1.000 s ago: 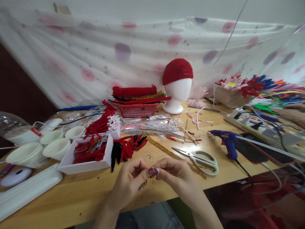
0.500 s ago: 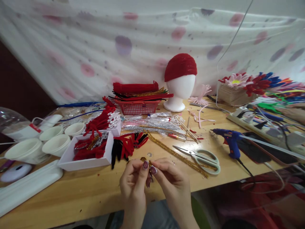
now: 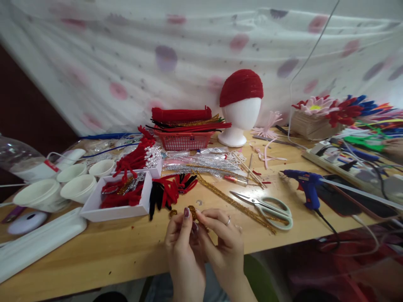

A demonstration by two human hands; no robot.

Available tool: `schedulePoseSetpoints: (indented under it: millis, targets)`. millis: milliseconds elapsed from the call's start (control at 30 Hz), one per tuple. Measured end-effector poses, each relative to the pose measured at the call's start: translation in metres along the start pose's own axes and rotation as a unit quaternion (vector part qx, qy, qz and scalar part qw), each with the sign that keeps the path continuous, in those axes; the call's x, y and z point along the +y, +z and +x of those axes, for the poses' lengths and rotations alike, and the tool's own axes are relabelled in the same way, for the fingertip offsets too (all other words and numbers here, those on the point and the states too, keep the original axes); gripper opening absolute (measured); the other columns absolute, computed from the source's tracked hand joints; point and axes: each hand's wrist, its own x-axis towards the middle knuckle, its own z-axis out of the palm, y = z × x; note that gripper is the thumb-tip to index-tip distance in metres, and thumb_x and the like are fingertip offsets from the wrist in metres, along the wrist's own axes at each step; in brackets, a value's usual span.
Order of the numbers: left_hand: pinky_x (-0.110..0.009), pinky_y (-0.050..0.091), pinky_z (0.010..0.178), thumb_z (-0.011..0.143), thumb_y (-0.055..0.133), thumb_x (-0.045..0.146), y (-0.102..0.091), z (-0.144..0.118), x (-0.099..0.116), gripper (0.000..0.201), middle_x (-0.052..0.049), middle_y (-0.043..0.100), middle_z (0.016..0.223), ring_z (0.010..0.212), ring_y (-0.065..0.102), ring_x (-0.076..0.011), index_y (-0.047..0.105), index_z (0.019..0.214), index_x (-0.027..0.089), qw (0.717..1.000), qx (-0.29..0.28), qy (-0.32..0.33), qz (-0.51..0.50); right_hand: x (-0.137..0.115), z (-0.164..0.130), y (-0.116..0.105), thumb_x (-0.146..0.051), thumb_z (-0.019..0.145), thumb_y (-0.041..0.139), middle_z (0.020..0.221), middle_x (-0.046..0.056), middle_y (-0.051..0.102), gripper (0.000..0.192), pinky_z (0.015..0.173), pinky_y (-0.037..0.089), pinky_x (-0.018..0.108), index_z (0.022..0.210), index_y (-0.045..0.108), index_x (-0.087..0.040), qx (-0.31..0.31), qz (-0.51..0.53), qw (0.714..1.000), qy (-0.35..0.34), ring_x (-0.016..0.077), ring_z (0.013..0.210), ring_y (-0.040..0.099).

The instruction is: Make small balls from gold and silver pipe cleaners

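Note:
Both my hands meet over the table's front edge. My left hand [image 3: 185, 247] pinches a curled piece of gold tinsel pipe cleaner [image 3: 192, 212] between thumb and fingers. From the other side my right hand [image 3: 222, 241], with a ring on one finger, has its fingertips closed on the same piece. A second small gold coil [image 3: 173, 213] shows just left of my left fingers; whether it joins the held piece I cannot tell. Straight gold tinsel pipe cleaners [image 3: 233, 201] lie beyond my hands, under scissors [image 3: 262, 205] with pale green handles.
Left stands a white box [image 3: 115, 214] of red pieces, beside white bowls [image 3: 37, 195]. Behind are a red basket [image 3: 185, 140] of pipe cleaners and a foam head [image 3: 241, 119] in a red wrap. Right lie a blue glue gun [image 3: 307, 184] and a power strip [image 3: 327, 163]; another person's hand [image 3: 395, 147] shows.
My right hand has turned, its fingers now reaching over the gold piece. The gold curl shows more clearly above my fingertips. The whole view has shifted slightly.

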Motion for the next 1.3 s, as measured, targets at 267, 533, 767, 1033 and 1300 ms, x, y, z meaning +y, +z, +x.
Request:
schedulePoseSetpoints:
  millis: [267,533,767,1033,1300]
  targets:
    - [-0.013,0.051,0.053,0.037,0.098,0.028,-0.001,0.002,0.0,0.035,-0.001,0.073,0.065,0.057,0.063,-0.0084,0.074,0.06,0.017,1.0,0.02,-0.013,-0.003,0.003,0.009,-0.01,0.004,0.086,0.063,0.089,0.009,0.073,0.033,0.07,0.058,0.028,0.108,0.075,-0.018,-0.056,-0.071,0.993,-0.079,0.0178,0.081,0.068]
    - [-0.013,0.046,0.047,0.046,0.094,0.028,-0.002,0.004,0.001,0.026,0.0,0.068,0.062,0.051,0.055,-0.0065,0.075,0.061,0.017,0.998,-0.019,-0.014,0.064,0.004,0.02,-0.024,-0.004,0.087,0.067,0.088,0.008,0.073,0.029,0.068,0.06,0.03,0.11,0.073,-0.021,-0.09,-0.117,0.983,-0.113,0.0191,0.078,0.07]
    - [-0.016,0.042,0.048,0.059,0.089,0.035,-0.012,0.019,0.035,0.025,-0.003,0.065,0.064,0.054,0.051,-0.0086,0.079,0.066,0.013,0.938,-0.187,-0.052,0.287,0.0,0.045,-0.053,-0.014,0.09,0.068,0.087,0.007,0.073,0.018,0.068,0.059,0.029,0.104,0.074,-0.022,-0.233,-0.112,0.962,-0.093,0.019,0.079,0.071]
    - [-0.02,0.031,0.043,0.058,0.088,0.035,0.008,0.039,0.074,0.023,-0.002,0.057,0.053,0.045,0.044,-0.0088,0.076,0.054,0.015,0.781,-0.393,-0.085,0.477,-0.014,0.073,-0.062,-0.02,0.089,0.07,0.088,0.005,0.075,0.014,0.068,0.057,0.026,0.101,0.077,-0.024,-0.387,-0.035,0.92,-0.046,0.0164,0.078,0.071]
    - [-0.018,0.019,0.038,0.049,0.094,0.037,0.006,0.028,0.044,0.038,0.004,0.049,0.045,0.039,0.029,-0.0033,0.064,0.044,0.014,0.922,-0.25,-0.054,0.29,-0.003,0.055,-0.051,-0.018,0.087,0.073,0.086,0.005,0.074,0.013,0.065,0.059,0.026,0.099,0.077,-0.022,-0.237,-0.023,0.971,-0.011,0.0163,0.074,0.072]
